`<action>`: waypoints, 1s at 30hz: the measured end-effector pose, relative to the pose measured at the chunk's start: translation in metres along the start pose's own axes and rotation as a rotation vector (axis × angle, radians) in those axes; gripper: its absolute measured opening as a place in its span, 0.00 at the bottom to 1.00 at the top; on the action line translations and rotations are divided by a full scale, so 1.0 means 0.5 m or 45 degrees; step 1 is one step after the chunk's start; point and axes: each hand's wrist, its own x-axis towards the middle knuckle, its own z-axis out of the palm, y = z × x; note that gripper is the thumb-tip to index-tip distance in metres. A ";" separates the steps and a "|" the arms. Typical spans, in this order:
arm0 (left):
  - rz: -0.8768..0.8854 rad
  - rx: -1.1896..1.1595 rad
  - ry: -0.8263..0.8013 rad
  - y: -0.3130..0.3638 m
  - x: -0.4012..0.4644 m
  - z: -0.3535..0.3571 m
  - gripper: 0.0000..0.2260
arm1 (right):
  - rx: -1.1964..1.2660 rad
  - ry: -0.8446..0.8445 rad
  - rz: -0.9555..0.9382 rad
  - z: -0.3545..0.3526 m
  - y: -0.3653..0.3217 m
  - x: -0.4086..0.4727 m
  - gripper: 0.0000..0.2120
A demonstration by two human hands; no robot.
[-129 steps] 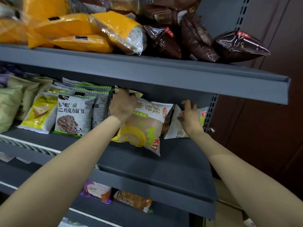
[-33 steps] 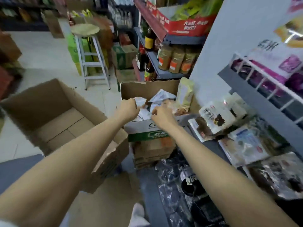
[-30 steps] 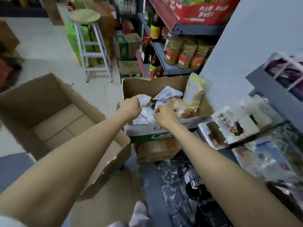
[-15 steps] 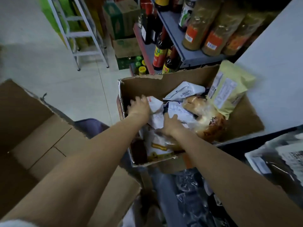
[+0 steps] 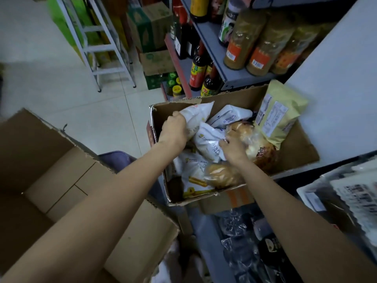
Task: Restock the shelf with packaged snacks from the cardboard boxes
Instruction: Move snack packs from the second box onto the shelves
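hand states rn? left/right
Left hand: closed grip on a white snack packet.
Right hand: grips another white packet in the cardboard box.

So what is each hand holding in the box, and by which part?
Left hand grips a white snack packet by its lower end. Right hand pinches another white packet at its right edge.

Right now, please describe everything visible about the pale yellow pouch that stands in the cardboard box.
The pale yellow pouch looks like matte plastic or paper, puffy and sealed. It shows a white printed label with a barcode near its left edge and small text too blurred to read. It stands tilted in the far right corner of the open cardboard box, leaning towards the box wall. Its lower end rests against a clear-wrapped bread pack. Neither of the hands touches it.
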 end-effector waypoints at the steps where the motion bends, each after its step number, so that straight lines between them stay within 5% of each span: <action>1: 0.004 -0.043 0.037 0.003 -0.016 -0.013 0.14 | 0.206 0.068 -0.009 -0.018 -0.007 -0.024 0.17; 5: 0.020 -0.249 0.140 0.018 -0.088 -0.067 0.19 | 1.223 0.049 0.150 -0.095 -0.051 -0.139 0.06; 9: 0.135 -0.282 0.257 0.042 -0.181 -0.130 0.17 | 1.499 0.124 0.073 -0.170 -0.075 -0.250 0.06; 13: 0.305 -0.197 0.399 0.074 -0.282 -0.203 0.21 | 1.396 0.175 -0.123 -0.234 -0.099 -0.364 0.04; 19: 0.643 0.176 0.444 0.112 -0.461 -0.306 0.25 | 0.817 0.375 -0.441 -0.285 -0.124 -0.576 0.09; 22: 0.808 0.224 0.477 0.128 -0.568 -0.337 0.24 | 0.558 0.541 -0.463 -0.295 -0.128 -0.710 0.13; 26: 1.018 0.138 0.504 0.144 -0.734 -0.365 0.17 | 0.304 0.784 -0.433 -0.309 -0.101 -0.894 0.06; 30: 1.204 -0.119 0.387 0.176 -0.884 -0.377 0.08 | 0.233 0.845 -0.239 -0.340 -0.056 -1.082 0.15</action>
